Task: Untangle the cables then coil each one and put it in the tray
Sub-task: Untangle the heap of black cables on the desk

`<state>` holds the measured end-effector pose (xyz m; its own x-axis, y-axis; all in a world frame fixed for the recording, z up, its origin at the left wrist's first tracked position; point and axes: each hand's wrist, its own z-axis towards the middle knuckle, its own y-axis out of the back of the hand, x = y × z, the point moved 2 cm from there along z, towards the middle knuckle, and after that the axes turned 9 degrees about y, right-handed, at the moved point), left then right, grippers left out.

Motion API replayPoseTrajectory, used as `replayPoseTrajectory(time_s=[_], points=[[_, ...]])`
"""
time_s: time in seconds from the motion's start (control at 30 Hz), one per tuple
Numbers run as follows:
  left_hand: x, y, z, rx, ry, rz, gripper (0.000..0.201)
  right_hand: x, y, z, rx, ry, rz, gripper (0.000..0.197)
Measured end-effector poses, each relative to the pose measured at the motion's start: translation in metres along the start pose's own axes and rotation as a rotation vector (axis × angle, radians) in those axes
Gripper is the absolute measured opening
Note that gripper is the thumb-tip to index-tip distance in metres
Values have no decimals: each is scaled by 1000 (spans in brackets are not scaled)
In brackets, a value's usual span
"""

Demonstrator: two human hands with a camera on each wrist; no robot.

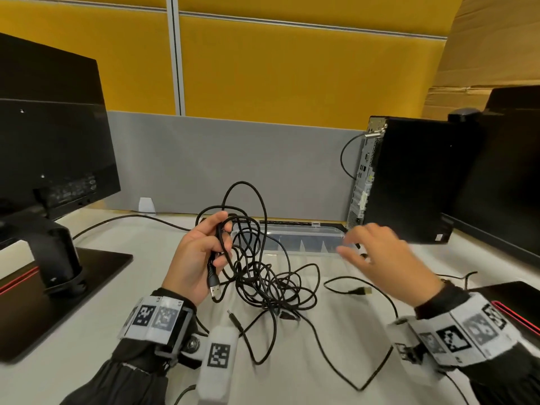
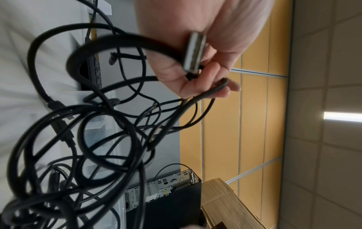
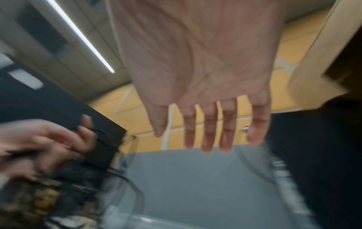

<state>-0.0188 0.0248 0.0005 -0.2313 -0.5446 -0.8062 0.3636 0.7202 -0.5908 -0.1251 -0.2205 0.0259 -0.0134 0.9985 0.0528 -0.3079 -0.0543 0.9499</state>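
Fingers (image 1: pixel 222 229) grip cables (image 1: pixel 263 276); right hand (image 1: pixel 380 252) spread.

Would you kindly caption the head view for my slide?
Left hand lifts tangled black cables; open right hand hovers beside clear tray.

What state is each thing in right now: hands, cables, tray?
Left hand: gripping black cable strands, lifted.
Right hand: open, holding nothing.
Black tangled cables: knotted, uncoiled, partly on the white table.
Clear plastic compartment tray: no coiled cable inside.

Black cables (image 1: pixel 263 276) tangled, partly lifted, clear tray (image 1: pixel 306 239) seemingly empty behind
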Motion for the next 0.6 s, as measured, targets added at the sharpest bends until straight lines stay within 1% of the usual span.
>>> replayPoseTrajectory(time_s=[0.03,0.1,0.13,0.17,0.23,0.27,0.3,0.37,0.43,0.5,0.6], points=[[0,0,0,6,1,-2,55,20,-1,1,60,80,87,42],[0,0,-1,15,1,-8,55,54,-13,5,279,191,229,50],[0,0,-1,22,0,-14,56,67,-22,8,380,224,259,50],[0,0,-1,32,-1,-23,57,76,-30,12,453,252,268,46],[0,0,-2,58,-2,-39,60,86,-45,21,539,288,310,28],[0,-1,-2,70,0,-40,60,88,-50,24,562,292,367,19],[0,-1,-2,81,2,-40,58,88,-54,27,583,285,433,16],[0,0,-2,99,4,-43,51,86,-59,28,617,246,574,18],[-1,0,-1,112,-4,-61,49,84,-59,25,634,194,758,23],[-1,1,0,119,-13,-86,50,85,-57,22,619,157,914,24],[0,-1,-1,137,-15,-104,55,92,-53,20,545,122,1022,23]])
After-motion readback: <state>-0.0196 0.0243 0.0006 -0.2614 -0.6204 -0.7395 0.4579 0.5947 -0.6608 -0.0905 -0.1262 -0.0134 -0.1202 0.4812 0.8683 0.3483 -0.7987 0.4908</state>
